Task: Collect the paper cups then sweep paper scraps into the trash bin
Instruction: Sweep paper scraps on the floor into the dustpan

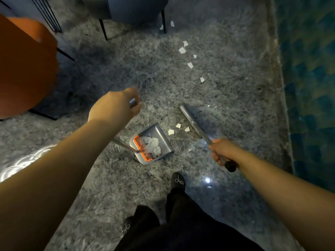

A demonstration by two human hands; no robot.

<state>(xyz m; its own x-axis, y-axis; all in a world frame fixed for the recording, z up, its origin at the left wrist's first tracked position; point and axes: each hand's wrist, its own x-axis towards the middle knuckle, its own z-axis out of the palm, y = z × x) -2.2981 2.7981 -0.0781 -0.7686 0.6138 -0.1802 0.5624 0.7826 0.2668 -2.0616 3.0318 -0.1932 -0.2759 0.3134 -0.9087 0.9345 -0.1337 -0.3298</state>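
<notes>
While the left hand [116,105] is curled round the top of the dustpan handle [125,144], the grey dustpan [154,144] is kept on the shaggy grey rug [126,69], its orange comb edge [143,149] towards the person. A heap of white paper scraps [153,144] is already held in the pan. Three more scraps [178,129] are seen on the rug just beside the pan's open mouth, between it and the broom head [190,122]. The broom handle [224,160] is gripped by the right hand [222,149] (fingers wrapped fully round the shaft). A trail of loose scraps [190,65] is strewn farther off, towards the rug's far edge, near a dark chair leg [164,22]. An orange chair [25,69] is seen at the rug's left edge.
</notes>
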